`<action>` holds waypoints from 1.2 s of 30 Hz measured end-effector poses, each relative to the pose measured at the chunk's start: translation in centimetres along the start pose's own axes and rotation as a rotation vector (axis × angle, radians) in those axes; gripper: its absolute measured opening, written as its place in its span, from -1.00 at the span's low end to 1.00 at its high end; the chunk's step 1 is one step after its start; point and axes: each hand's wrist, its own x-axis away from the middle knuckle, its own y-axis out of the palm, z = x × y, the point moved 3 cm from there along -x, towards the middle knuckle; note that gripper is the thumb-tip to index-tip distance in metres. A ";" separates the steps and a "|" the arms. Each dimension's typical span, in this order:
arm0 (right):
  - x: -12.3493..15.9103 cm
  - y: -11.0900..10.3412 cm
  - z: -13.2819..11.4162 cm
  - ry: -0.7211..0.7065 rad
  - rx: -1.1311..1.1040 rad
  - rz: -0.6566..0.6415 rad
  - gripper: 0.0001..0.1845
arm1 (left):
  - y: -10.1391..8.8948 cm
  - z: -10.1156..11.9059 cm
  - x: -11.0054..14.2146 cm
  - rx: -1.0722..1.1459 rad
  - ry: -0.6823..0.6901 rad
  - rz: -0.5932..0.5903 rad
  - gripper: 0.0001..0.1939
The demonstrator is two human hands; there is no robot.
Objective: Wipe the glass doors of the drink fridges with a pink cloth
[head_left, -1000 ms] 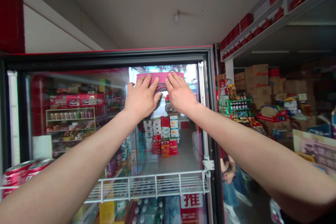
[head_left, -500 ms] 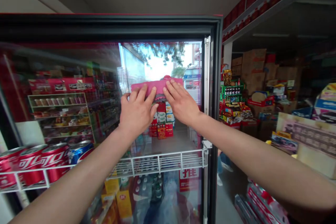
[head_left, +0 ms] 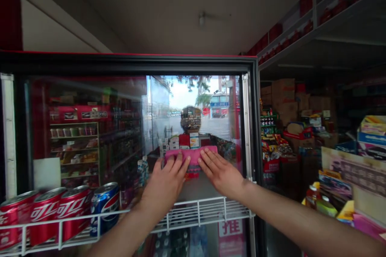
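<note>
A pink cloth (head_left: 194,155) is pressed flat against the glass pane (head_left: 224,130) of a black-framed door, above a white wire rack (head_left: 208,210). My left hand (head_left: 165,178) lies over the cloth's left part, fingers a little bent and spaced. Over its right part rests my right hand (head_left: 223,172), fingers straighter and close together. Both hands hold the cloth to the glass from my side. The glass mirrors the street, a head and store shelves, so what lies behind it is partly hard to make out.
Several red cola cans (head_left: 45,215) and a blue Pepsi can (head_left: 105,204) stand in the rack at left. The black door frame (head_left: 255,136) edges the pane at right. Beyond it are cardboard boxes (head_left: 282,100) and packaged goods (head_left: 340,184).
Both hands and the pink cloth have slid down the glass, closer to the wire rack. The view has tilted upward, showing more ceiling.
</note>
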 end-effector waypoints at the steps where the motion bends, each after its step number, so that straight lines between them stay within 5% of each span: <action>1: 0.2 0.0 -0.2 -0.010 0.010 -0.013 -0.38 | 0.2 0.1 0.3 0.009 0.000 -0.004 -0.41; 8: -3.1 -0.3 1.2 0.062 0.075 -0.072 -0.22 | -1.5 -1.9 -1.6 0.034 -0.065 0.063 -0.32; 17: -17.2 -4.1 9.9 0.301 0.119 -0.073 -0.34 | -7.7 -11.4 -11.9 -0.057 -0.167 0.184 -0.25; 21: -21.0 -5.0 12.8 0.345 0.065 0.009 -0.34 | -9.4 -14.6 -14.5 -0.015 -0.212 0.236 -0.23; 27: -21.3 -4.1 13.6 0.365 -0.020 0.126 -0.39 | -9.2 -15.5 -14.5 0.044 -0.201 0.257 -0.32; 36: -18.3 -1.3 9.7 0.326 -0.035 0.137 -0.41 | -6.2 -13.3 -10.6 0.073 -0.204 0.295 -0.36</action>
